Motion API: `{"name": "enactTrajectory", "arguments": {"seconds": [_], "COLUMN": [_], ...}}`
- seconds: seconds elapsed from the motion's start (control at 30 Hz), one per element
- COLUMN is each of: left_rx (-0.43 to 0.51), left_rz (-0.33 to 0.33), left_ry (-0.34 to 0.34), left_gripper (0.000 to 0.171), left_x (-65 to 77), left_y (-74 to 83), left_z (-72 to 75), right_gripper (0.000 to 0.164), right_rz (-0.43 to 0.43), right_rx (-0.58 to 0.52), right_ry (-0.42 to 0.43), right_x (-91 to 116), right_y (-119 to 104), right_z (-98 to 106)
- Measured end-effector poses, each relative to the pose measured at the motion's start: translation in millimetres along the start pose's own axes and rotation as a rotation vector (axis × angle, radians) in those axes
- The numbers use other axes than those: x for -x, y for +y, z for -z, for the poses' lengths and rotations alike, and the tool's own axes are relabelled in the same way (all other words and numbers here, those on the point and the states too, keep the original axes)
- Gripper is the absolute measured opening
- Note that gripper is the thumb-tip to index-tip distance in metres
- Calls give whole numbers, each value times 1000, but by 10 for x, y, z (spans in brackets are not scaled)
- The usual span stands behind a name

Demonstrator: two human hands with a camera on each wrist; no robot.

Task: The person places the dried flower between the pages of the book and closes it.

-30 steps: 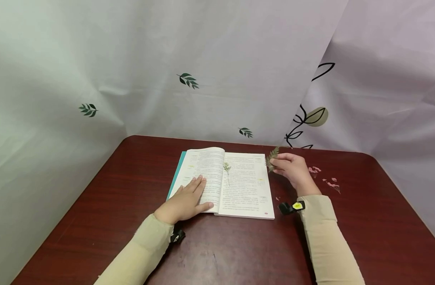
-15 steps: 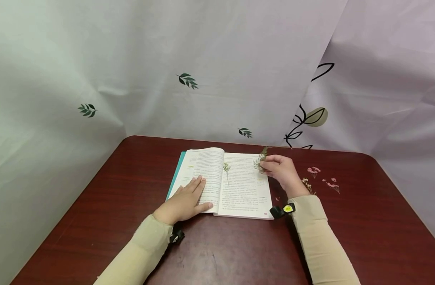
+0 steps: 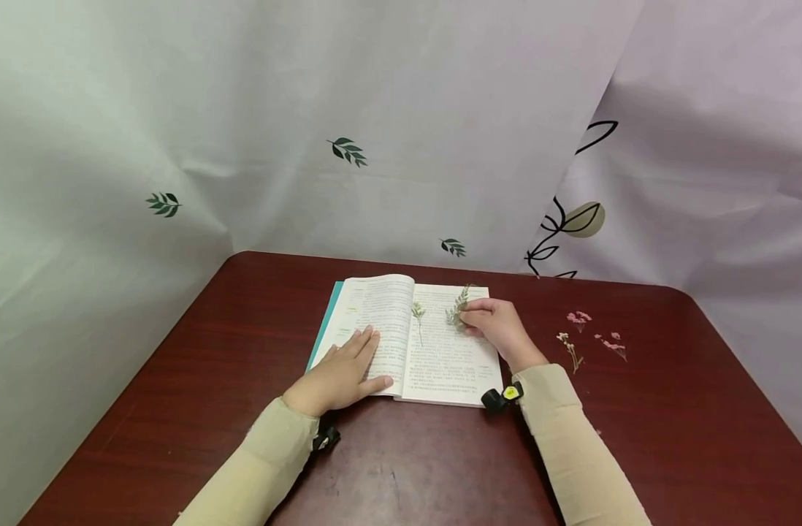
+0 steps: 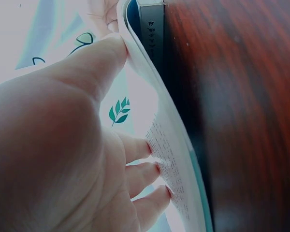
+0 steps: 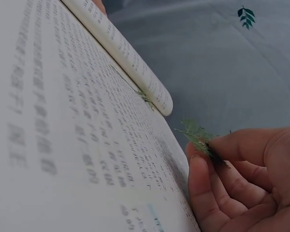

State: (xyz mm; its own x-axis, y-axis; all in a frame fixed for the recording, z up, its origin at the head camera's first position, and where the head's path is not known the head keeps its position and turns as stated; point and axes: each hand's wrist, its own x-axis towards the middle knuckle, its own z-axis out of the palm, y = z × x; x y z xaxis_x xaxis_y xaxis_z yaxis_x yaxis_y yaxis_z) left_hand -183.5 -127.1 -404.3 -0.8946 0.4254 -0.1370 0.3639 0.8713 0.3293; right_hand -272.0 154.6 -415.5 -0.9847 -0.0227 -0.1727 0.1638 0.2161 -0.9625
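An open book [image 3: 440,372] with a teal cover lies on the dark red table. My left hand [image 3: 338,374] rests on its left page, fingers spread and straight; in the left wrist view the fingertips [image 4: 157,193] press the printed page. Between thumb and fingers, my right hand [image 3: 499,329] pinches a green fern leaf [image 3: 459,305] over the upper part of the right page. The right wrist view shows the leaf [image 5: 197,135] at the fingertips, close above the paper. A small dried sprig [image 3: 418,314] lies on the right page near the fold.
To the right of the book, pink dried flowers [image 3: 579,318] and another pink sprig [image 3: 614,345] lie on the table [image 3: 670,409]. Nearer the right sleeve is a pale flower stem [image 3: 570,349]. A white curtain [image 3: 401,131] with leaf prints hangs behind the table.
My right hand has carried the fern leaf leftward, from beside the book's right edge to over the right page. The pale flower stem has come into view. My left hand stays in place.
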Motion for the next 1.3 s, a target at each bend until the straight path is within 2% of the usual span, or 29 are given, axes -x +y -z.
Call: {"name": "enactTrajectory", "arguments": {"seconds": [0.2,0.47,0.63,0.83,0.93,1.13,1.3], "left_rx": [-9,-16,-9,-4,2,-11,-11], "left_rz": [-7,3,-2,2,-2,4,6], "left_ry": [-4,2,0,-3,-1,-2,-3], "left_gripper": [85,85,83,83,83,83,83], "left_x": [-20,-8,-2,-1,3,-2,4], "left_y": [9,-2,3,8,12,5,4], "left_z": [-24,-11,6,10,6,-9,0], "right_gripper": [22,17,17,17,18,23,24], "right_rz": [5,-12,-49,-50,-32,14,64], "right_rx": [23,139,174,192,224,373,382], "right_ry": [-24,-68,-63,-51,-44,-31,-25], "right_x": [-16,-138,-199,-200,-193,-191,-192], "right_y": [42,-22,-60,-105,-114,-126,-142], "right_z": [-10,-103,-135,-171,-186,-198,-197]}}
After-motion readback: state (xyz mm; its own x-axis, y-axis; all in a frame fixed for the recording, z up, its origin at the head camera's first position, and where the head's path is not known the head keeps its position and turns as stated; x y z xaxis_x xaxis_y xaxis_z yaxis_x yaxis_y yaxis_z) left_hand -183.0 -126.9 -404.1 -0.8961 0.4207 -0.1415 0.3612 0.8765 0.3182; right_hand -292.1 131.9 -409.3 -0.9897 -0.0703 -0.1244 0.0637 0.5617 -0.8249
